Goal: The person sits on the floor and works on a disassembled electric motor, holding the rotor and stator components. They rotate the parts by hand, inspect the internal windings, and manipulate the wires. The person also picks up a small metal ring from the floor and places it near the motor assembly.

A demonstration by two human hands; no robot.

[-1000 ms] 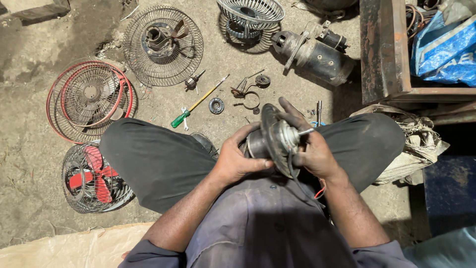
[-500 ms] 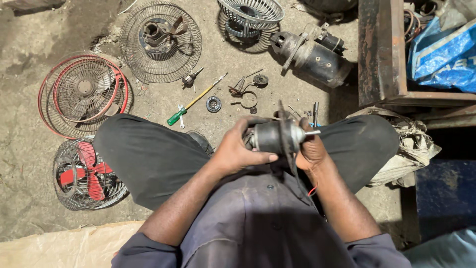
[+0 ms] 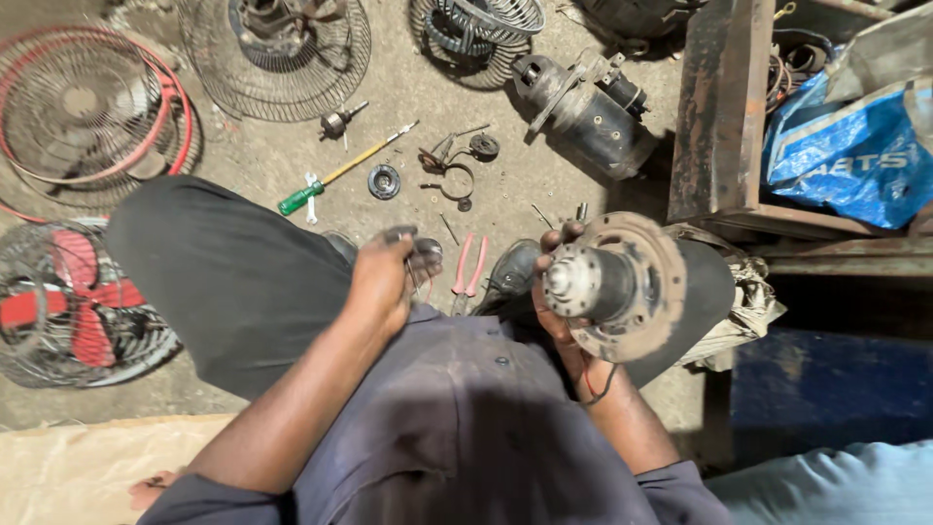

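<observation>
Motor housing [image 3: 617,287], a round rusty flanged piece with a pale hub, sits upright in the right hand [image 3: 564,301] above the lap, fingers wrapped behind its flange. By the look of it, it is already stripped from its fan. The left hand [image 3: 384,282] pinches a small dark part [image 3: 425,251], fingers pressed together. Pink-handled pliers [image 3: 468,267] lie on the floor just beyond, a green-handled screwdriver [image 3: 335,177] and loose rings farther out. Fan guards [image 3: 87,107] crowd the floor's left edge, a dark motor [image 3: 593,112] and a rusty crate [image 3: 719,107] its right, leaving open room only between the knees.
</observation>
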